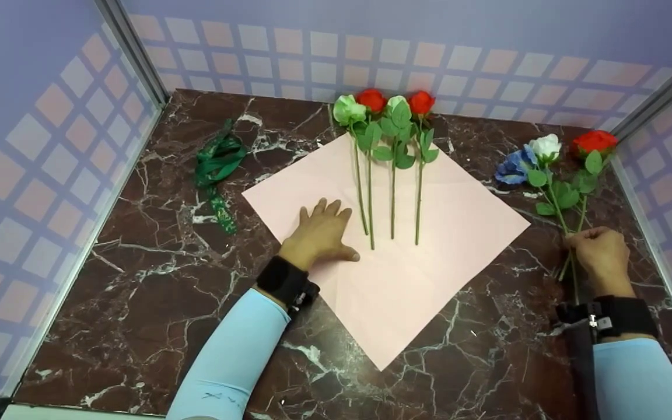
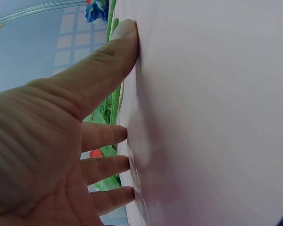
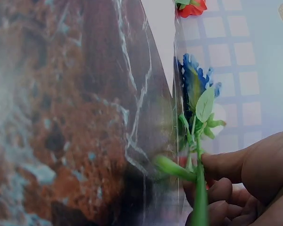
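Observation:
My left hand (image 1: 319,233) rests with spread fingers on a square sheet of pale pink wrapping paper (image 1: 464,204); the left wrist view shows its thumb (image 2: 108,61) and fingertips against the paper. Four roses lie across the sheet, among them a pale green rose (image 1: 349,110) and a red rose (image 1: 421,102), stems toward me. At the right, my right hand (image 1: 601,254) pinches flower stems (image 3: 199,188) between thumb and fingers. Beyond that hand are a blue flower (image 1: 515,165), a white rose (image 1: 545,147) and another red rose (image 1: 594,142), their stems crossing near the fingers.
A bundle of dark green ribbon (image 1: 219,163) lies on the left of the brown marbled table (image 1: 155,280). Tiled-pattern panels stand at the back (image 1: 289,46), left and right (image 1: 668,175). The right panel is close beside the right hand.

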The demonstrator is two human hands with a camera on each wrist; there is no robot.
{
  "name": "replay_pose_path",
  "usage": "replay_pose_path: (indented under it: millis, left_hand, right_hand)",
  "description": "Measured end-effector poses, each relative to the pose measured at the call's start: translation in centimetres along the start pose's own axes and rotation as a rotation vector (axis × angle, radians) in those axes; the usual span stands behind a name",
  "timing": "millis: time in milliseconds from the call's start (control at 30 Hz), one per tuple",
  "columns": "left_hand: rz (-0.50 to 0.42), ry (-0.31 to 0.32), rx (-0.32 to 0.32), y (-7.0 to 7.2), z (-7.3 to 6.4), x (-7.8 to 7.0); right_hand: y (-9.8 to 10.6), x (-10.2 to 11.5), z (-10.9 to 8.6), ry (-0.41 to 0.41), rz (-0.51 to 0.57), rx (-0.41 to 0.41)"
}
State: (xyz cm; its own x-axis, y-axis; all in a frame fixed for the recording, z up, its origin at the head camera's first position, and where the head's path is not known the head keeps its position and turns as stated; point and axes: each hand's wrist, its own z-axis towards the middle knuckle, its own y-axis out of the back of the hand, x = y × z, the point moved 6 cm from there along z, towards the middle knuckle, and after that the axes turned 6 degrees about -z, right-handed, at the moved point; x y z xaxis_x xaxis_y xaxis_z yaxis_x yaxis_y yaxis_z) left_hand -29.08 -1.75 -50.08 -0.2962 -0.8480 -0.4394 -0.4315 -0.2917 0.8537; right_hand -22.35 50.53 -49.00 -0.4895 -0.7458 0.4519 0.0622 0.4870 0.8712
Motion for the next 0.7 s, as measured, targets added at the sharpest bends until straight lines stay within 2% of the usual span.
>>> replay_pose_path:
  millis: [233,467,567,700]
  left_hand:
    - [0.004,0.002,-0.002,0.0,-0.1,0.0]
    - [0.010,0.001,-0.005,0.0,-0.1,0.0]
    - [0.008,0.003,-0.005,0.0,-0.1,0.0]
    - [0.006,0.008,-0.003,0.0,-0.1,0.0]
  right_hand:
    - [-0.2,-0.2,0.1,-0.029,0.053,0.038]
    - [-0.3,0.3,0.0,-0.023,0.052,0.059]
    - [-0.4,0.6,-0.1,-0.009,0.045,0.045]
    - [-0.4,1.3,-0.2,0.003,0.031,-0.013]
